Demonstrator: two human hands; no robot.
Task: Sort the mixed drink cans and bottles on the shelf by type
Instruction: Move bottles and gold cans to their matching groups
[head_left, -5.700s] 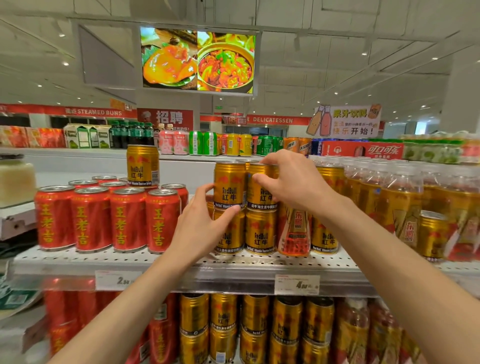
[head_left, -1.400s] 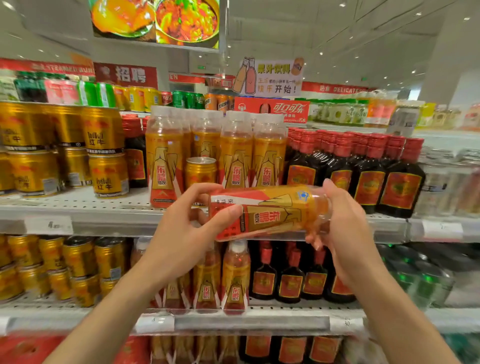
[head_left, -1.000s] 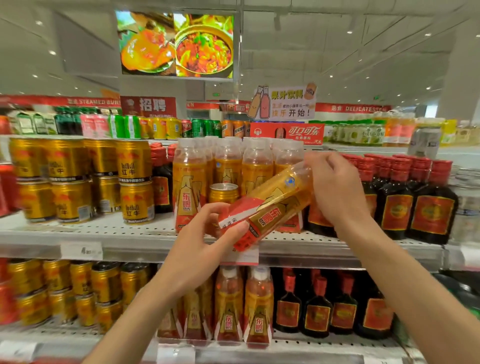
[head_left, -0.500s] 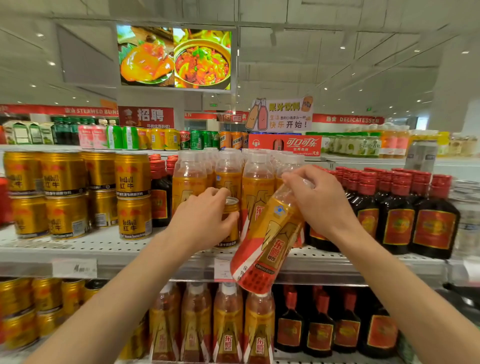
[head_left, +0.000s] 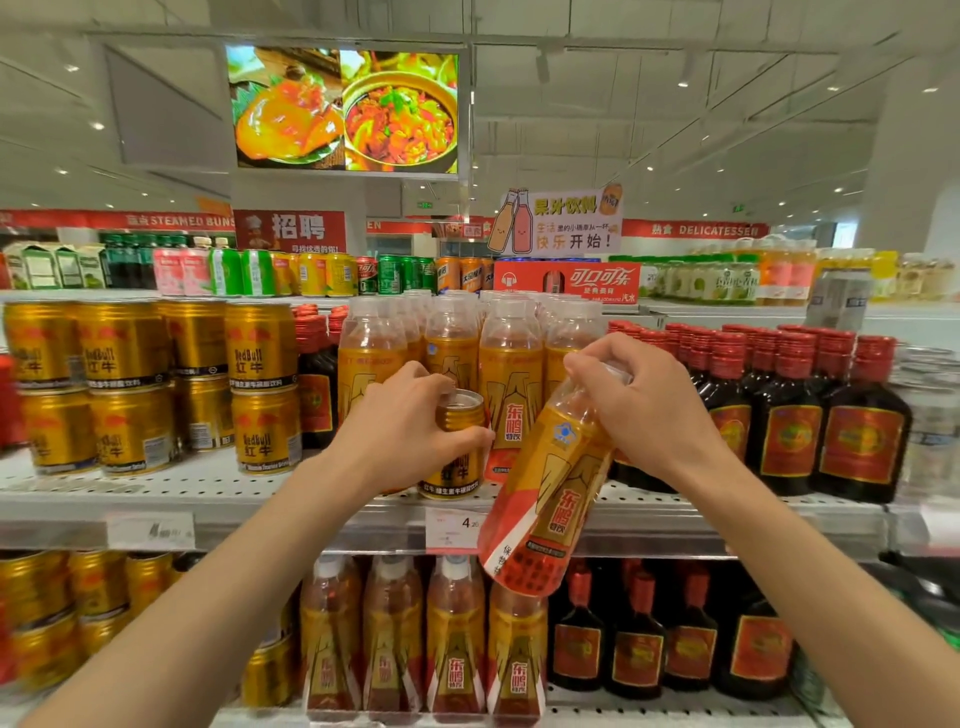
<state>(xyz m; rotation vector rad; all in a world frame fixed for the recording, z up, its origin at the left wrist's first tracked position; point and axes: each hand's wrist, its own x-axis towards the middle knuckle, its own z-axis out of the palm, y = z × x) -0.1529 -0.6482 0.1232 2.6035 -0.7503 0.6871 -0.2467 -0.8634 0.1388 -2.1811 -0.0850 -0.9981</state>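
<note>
My right hand (head_left: 644, 410) grips an orange drink bottle (head_left: 545, 499) by its neck; it hangs tilted in front of the shelf edge, its base down and to the left. My left hand (head_left: 405, 426) is wrapped around a lone gold Red Bull can (head_left: 457, 467) standing among the orange bottles (head_left: 511, 364) on the upper shelf (head_left: 208, 493). Stacked gold Red Bull cans (head_left: 260, 384) fill the shelf's left part. Dark bottles with red caps (head_left: 789, 415) stand to the right.
One dark bottle (head_left: 314, 384) stands between the gold cans and the orange bottles. The lower shelf holds gold cans (head_left: 62, 613), orange bottles (head_left: 395, 639) and dark bottles (head_left: 639, 639). A price tag (head_left: 452, 525) hangs on the shelf edge. More drinks line a far shelf (head_left: 311, 273).
My left hand let go of the orange bottle and took hold of the gold can. My right hand swung the bottle from lying sideways to hanging by its neck.
</note>
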